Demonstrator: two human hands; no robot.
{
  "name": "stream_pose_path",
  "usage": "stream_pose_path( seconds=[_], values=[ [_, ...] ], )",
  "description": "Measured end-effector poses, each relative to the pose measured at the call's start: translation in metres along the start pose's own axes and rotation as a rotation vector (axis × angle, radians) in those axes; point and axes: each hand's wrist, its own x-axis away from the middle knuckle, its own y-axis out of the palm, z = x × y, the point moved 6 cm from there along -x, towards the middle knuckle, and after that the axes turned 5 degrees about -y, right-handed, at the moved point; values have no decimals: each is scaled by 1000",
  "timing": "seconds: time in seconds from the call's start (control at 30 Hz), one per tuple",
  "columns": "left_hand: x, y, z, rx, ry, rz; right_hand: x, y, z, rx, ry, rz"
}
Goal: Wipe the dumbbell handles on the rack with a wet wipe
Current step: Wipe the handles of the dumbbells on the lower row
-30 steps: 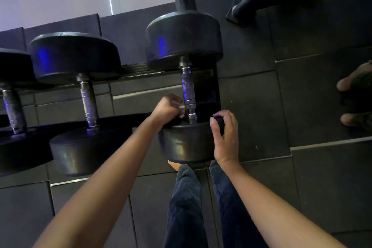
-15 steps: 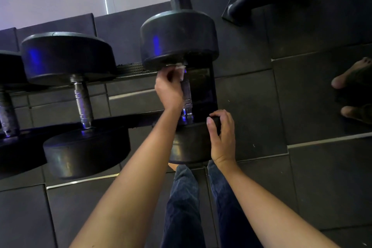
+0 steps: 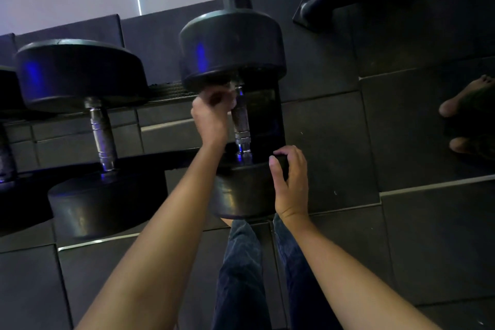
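Presently rack's (image 3: 150,161) right-end dumbbell (image 3: 233,45) is steadied by right hand (image 3: 290,185) clamped on its near head (image 3: 238,193); left hand (image 3: 211,115) curled, blurred, at handle (image 3: 241,120) top, grip contents cannot be told

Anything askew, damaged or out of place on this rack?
Nothing stands out. The dumbbells sit side by side on the rack. The left hand, blurred, is at the far end of one handle; the right hand grips its near head.

Dumbbells: 3 (centre dumbbell (image 3: 242,126), left dumbbell (image 3: 103,136), cut-off dumbbell (image 3: 4,153)). Hands: 2 (left hand (image 3: 211,115), right hand (image 3: 290,182)). Wet wipe (image 3: 230,85): 1. Bare feet (image 3: 460,99): 2.
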Motion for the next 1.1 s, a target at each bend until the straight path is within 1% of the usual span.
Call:
stream_pose_path(
  seconds=[0.07,0.17,0.2,0.27,0.3,0.33,0.37,0.4,0.43,0.47,0.57,0.67,0.73,0.77,0.8,0.83,0.9,0.93,1.03,1.07,1.1],
  values=[
    [11,10,16,-256,336,-76,0,0,0,4,1,1],
    [24,46,10,-854,876,-171,0,0,0,6,2,7],
    [26,56,4,-1014,972,-184,0,0,0,6,0,7],
    [29,65,1,-1168,1026,-205,0,0,0,7,-3,8],
    [31,67,3,-1197,1045,-214,0,0,1,7,-2,8],
    [32,65,7,-1186,1052,-223,0,0,1,7,0,8],
    [33,60,13,-1141,1065,-196,0,0,1,6,1,7],
    [32,53,19,-1042,1049,-165,0,0,1,6,1,6],
    [31,44,25,-899,989,-132,0,0,0,5,0,5],
    [27,35,27,-747,844,-126,0,0,0,5,-1,4],
    [13,13,15,-249,325,-86,0,0,0,6,-8,4],
    [-1,5,-10,71,-69,-22,0,-1,0,0,-6,1],
    [-6,14,-31,298,-354,-121,0,0,0,-3,2,-5],
    [-8,20,-39,377,-466,-188,1,0,0,-2,5,-4],
    [-9,25,-44,410,-537,-234,1,0,1,2,6,-2],
    [-10,29,-46,424,-572,-269,0,0,1,6,5,-3],
    [-10,30,-44,383,-566,-322,0,0,2,6,4,-12],
    [-5,25,-40,314,-531,-352,0,0,3,9,3,-14],
    [12,-6,-43,-64,-411,-461,0,-2,1,25,-20,6],
    [21,-14,-44,-121,-406,-519,0,-2,1,29,-24,10],
    [29,-18,-43,-110,-418,-559,-1,-2,1,31,-21,7]
  ],
)
